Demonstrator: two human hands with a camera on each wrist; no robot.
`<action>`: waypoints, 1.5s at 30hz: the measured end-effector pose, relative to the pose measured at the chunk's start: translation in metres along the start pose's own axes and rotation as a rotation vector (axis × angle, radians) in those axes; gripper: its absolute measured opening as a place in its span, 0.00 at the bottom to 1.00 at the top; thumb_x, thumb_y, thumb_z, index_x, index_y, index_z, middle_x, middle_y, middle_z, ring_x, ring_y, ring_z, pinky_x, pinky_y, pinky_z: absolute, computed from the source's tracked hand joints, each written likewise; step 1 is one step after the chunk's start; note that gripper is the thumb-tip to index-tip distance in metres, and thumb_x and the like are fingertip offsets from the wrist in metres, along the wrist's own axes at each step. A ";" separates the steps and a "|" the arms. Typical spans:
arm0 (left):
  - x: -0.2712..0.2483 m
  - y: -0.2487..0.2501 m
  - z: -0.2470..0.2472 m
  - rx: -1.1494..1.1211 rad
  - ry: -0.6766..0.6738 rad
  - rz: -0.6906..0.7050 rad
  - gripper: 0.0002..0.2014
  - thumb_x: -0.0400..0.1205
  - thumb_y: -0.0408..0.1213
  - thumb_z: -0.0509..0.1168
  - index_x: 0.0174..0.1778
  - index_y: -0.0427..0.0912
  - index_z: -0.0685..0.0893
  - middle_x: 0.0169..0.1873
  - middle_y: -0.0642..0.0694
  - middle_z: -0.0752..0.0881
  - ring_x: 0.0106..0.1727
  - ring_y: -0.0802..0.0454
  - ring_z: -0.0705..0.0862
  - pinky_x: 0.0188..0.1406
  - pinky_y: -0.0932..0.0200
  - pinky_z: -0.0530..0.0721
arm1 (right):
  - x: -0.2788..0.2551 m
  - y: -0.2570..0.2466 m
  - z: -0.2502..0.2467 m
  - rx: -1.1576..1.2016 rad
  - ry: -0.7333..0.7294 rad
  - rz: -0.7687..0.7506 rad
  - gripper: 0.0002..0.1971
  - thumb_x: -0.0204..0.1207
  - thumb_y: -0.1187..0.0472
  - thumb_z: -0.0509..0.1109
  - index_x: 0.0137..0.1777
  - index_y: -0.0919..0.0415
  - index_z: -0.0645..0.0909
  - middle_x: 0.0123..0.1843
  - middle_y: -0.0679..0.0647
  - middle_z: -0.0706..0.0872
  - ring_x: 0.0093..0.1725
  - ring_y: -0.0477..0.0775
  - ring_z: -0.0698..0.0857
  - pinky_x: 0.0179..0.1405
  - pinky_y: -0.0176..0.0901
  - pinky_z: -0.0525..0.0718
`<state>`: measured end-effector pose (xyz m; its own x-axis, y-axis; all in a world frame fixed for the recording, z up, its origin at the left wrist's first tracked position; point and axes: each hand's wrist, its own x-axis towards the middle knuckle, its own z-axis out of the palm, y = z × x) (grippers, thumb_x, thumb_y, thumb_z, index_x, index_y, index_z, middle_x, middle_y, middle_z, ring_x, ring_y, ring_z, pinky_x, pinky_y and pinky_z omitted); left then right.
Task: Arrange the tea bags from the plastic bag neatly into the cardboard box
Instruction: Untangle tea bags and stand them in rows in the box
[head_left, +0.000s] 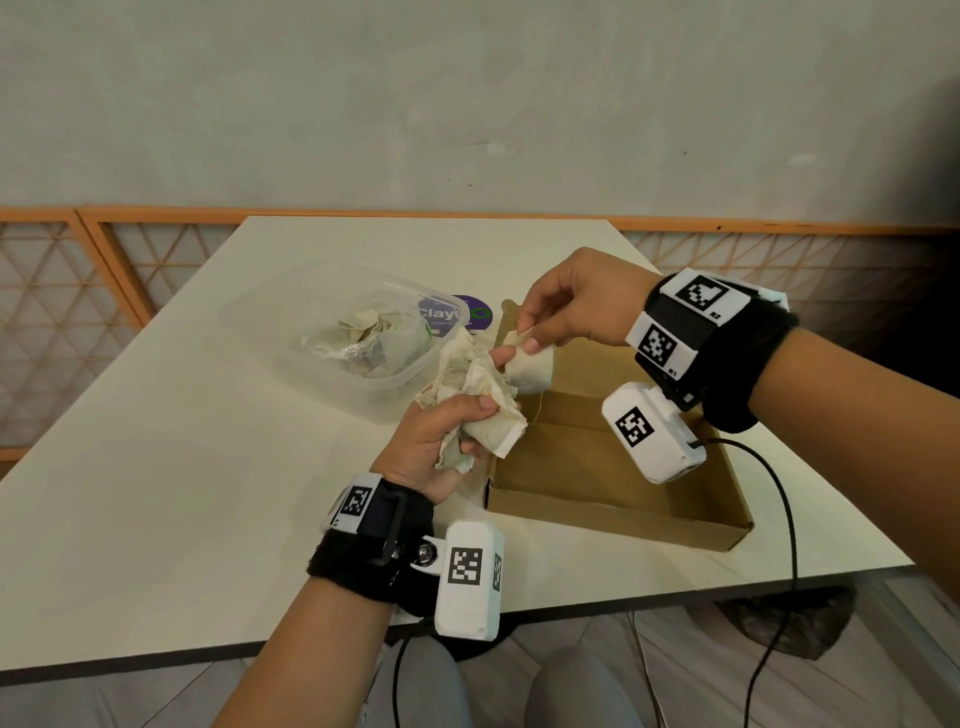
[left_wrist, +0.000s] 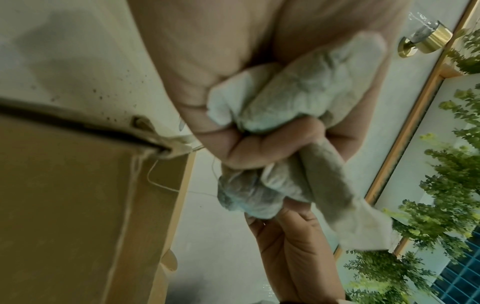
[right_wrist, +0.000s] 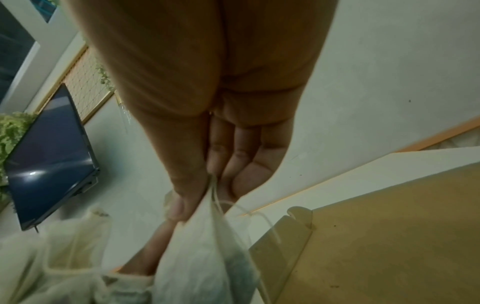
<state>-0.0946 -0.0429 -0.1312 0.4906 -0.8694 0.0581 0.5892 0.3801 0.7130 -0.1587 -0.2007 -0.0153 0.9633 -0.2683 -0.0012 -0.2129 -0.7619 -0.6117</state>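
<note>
Your left hand (head_left: 434, 441) clutched tea bag bunch (head_left: 475, 395), fingers curled; right hand (head_left: 566, 306) pinched single tea bag (head_left: 530, 369) above cardboard box (head_left: 618, 514).

Grey wall (head_left: 467, 93), orange lattice screen (head_left: 67, 312)

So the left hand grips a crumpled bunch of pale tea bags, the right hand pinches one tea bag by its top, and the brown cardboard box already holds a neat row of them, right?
Not quite. The head view shows the shallow brown cardboard box with no tea bags lying in it yet. The rest holds: the left hand grips a crumpled bunch of pale tea bags, and the right hand pinches one pale tea bag by its top.
</note>
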 end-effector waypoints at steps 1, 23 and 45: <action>0.000 0.000 0.000 0.006 0.002 0.004 0.30 0.59 0.32 0.71 0.61 0.37 0.81 0.37 0.45 0.87 0.29 0.60 0.82 0.13 0.74 0.69 | 0.000 0.000 0.000 -0.027 0.002 0.001 0.07 0.65 0.66 0.80 0.37 0.53 0.86 0.34 0.48 0.86 0.35 0.43 0.83 0.38 0.30 0.83; 0.008 0.000 -0.007 -0.059 0.154 -0.127 0.19 0.68 0.24 0.67 0.55 0.40 0.82 0.41 0.47 0.87 0.35 0.58 0.80 0.14 0.75 0.71 | -0.011 0.006 0.004 -0.181 0.092 0.096 0.10 0.71 0.61 0.75 0.52 0.61 0.88 0.34 0.42 0.81 0.38 0.44 0.78 0.42 0.35 0.76; 0.005 0.002 -0.012 -0.175 -0.042 -0.152 0.30 0.51 0.31 0.82 0.51 0.39 0.87 0.55 0.40 0.86 0.37 0.54 0.81 0.15 0.75 0.71 | -0.019 0.005 0.004 -0.297 -0.067 0.237 0.09 0.70 0.58 0.75 0.50 0.54 0.86 0.42 0.45 0.84 0.42 0.44 0.78 0.44 0.37 0.74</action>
<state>-0.0837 -0.0426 -0.1378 0.3624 -0.9320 -0.0088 0.7584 0.2894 0.5840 -0.1771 -0.1966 -0.0214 0.8880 -0.4259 -0.1732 -0.4598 -0.8233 -0.3328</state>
